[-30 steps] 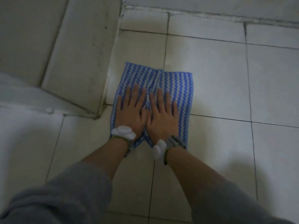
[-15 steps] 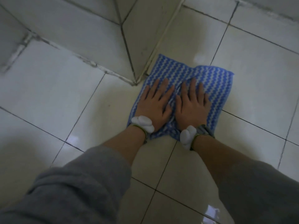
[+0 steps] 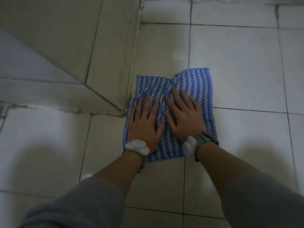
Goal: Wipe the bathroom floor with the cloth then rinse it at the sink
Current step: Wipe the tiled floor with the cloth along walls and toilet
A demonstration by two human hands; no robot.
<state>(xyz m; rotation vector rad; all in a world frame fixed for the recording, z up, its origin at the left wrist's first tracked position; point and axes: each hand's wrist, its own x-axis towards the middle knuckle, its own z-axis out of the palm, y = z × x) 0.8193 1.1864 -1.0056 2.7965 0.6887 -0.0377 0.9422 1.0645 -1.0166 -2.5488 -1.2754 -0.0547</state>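
Observation:
A blue cloth with white zigzag stripes (image 3: 194,83) lies spread on the pale tiled bathroom floor (image 3: 238,63). My left hand (image 3: 144,124) rests flat on its left half, palm down, fingers spread. Beside it, my right hand (image 3: 185,117) presses flat on the right half, fingers apart too. Neither hand grips the cloth. The fabric is wrinkled between and ahead of the fingers. Its left edge touches the foot of a tiled wall corner. No sink is in view.
A protruding tiled wall corner (image 3: 111,63) stands left of the cloth, with dirty grout along its base. The foot of the back wall (image 3: 213,0) runs across the top. Floor tiles extend right and toward me. Grey sleeves (image 3: 82,204) fill the bottom.
The view has swung back upright. Both hands stayed flat on the cloth and it now lies a little nearer to me beside the wall corner, its far right corner pushed ahead.

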